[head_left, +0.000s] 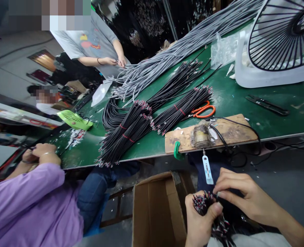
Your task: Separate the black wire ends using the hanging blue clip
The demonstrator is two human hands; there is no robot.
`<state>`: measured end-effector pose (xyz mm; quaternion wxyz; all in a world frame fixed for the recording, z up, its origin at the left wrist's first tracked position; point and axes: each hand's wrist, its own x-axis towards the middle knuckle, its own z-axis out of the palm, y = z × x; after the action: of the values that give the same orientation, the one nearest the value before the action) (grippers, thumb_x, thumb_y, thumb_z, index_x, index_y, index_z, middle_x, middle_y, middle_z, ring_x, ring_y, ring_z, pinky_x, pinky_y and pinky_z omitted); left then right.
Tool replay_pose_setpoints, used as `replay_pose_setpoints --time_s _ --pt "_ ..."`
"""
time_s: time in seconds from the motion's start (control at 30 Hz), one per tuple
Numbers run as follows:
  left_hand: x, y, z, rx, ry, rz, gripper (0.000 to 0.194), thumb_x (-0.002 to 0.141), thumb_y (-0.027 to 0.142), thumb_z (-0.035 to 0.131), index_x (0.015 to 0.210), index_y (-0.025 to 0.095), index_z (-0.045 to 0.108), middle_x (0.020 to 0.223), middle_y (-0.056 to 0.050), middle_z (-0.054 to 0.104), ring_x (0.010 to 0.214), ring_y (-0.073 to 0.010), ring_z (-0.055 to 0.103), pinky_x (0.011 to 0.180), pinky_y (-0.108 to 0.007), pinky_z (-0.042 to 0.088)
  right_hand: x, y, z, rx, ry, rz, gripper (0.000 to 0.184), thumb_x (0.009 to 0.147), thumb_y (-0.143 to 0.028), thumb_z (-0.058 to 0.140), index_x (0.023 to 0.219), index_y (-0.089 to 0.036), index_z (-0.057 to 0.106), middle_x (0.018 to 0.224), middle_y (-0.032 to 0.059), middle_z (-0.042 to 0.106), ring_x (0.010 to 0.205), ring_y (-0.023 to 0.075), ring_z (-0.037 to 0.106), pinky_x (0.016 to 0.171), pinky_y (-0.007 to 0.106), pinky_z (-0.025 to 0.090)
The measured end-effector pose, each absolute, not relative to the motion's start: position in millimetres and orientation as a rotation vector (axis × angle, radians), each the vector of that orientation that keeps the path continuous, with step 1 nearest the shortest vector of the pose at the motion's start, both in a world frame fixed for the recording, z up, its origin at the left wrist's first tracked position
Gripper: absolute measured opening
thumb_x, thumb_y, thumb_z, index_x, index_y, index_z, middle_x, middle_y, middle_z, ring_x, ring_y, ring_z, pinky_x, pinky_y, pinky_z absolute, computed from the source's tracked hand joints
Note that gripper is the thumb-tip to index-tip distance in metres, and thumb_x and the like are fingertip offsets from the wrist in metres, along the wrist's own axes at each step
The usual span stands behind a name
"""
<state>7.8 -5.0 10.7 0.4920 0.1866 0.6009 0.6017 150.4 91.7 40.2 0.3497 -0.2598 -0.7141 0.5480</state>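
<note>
My left hand (200, 219) is wrapped round a bundle of thin black cables (202, 202), whose cut ends with red, white and black wires point up over the thumb. Beside it, my right hand (234, 192) has thumb and forefinger pinched at the bundle's edge on a single cable end, mostly hidden by the fingertips. More of the black cables hang below, near my lap. Just above my hands, a light-blue flat plastic piece (207, 169) with a slot sticks out from the shaft of a small motor (202, 134), which is fixed on a wooden board (234, 127).
Tied black cable bundles (126, 133), long grey cables (164, 61), orange-handled scissors (204, 109), black thread snips (267, 104) and a white fan (278, 44) lie or stand on the green table (226, 99). A cardboard box (157, 209) is below. Co-workers are at the left and across the table.
</note>
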Motion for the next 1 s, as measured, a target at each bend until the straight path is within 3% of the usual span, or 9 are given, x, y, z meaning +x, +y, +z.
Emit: replay_pose_setpoints --time_s 0.2,0.37,0.5,0.63,0.8,1.0 --pt "5 -10 1 0.464 1.441 1.445 0.045 0.062 0.040 0.087 0.079 0.020 0.050 0.061 0.002 0.067 0.049 -0.0125 0.061 0.046 -0.023 0.047 150 91 36 -0.705 -1.822 1.434 0.016 0.093 -0.020 0.058 0.085 -0.018 0.072 0.077 0.0067 0.069 0.076 0.0206 0.062 0.071 0.033 0.049" --pt "4 -9 11 0.579 1.648 1.456 0.037 0.057 0.031 0.089 0.074 0.019 0.059 0.066 0.000 0.068 0.055 -0.0170 0.066 0.058 -0.029 0.055 151 89 36 -0.698 -1.872 1.384 0.012 0.091 -0.017 0.061 0.097 -0.021 0.071 0.086 0.0065 0.071 0.083 0.0215 0.061 0.077 0.035 0.048" --pt "4 -6 19 0.651 1.768 1.451 0.028 0.055 0.026 0.086 0.071 0.017 0.065 0.067 -0.002 0.069 0.059 -0.0200 0.068 0.059 -0.030 0.055 152 86 42 -0.625 -1.911 1.213 0.021 0.091 -0.009 0.054 0.092 -0.021 0.071 0.081 0.0060 0.063 0.077 0.0202 0.056 0.069 0.033 0.047" --pt "5 2 30 0.552 1.819 1.474 0.029 0.049 0.016 0.088 0.067 0.017 0.065 0.063 0.000 0.070 0.057 -0.0182 0.068 0.058 -0.028 0.055 155 82 43 -0.581 -1.961 1.153 0.027 0.090 -0.007 0.056 0.102 -0.026 0.072 0.084 0.0059 0.062 0.078 0.0203 0.055 0.067 0.032 0.048" --pt "3 8 40 0.532 1.681 1.412 0.028 0.055 0.014 0.085 0.069 0.017 0.061 0.061 0.000 0.072 0.052 -0.0177 0.068 0.054 -0.029 0.057 149 80 37 -0.749 -1.858 1.099 0.019 0.084 -0.012 0.068 0.099 -0.024 0.071 0.085 0.0054 0.067 0.080 0.0212 0.059 0.073 0.035 0.049" --pt "2 8 39 0.630 1.643 1.380 0.024 0.055 0.009 0.083 0.063 0.016 0.062 0.059 0.000 0.071 0.053 -0.0171 0.068 0.056 -0.027 0.057 140 82 41 -0.737 -1.816 1.064 0.014 0.083 -0.007 0.063 0.081 -0.020 0.069 0.072 0.0043 0.067 0.068 0.0190 0.058 0.070 0.036 0.049"
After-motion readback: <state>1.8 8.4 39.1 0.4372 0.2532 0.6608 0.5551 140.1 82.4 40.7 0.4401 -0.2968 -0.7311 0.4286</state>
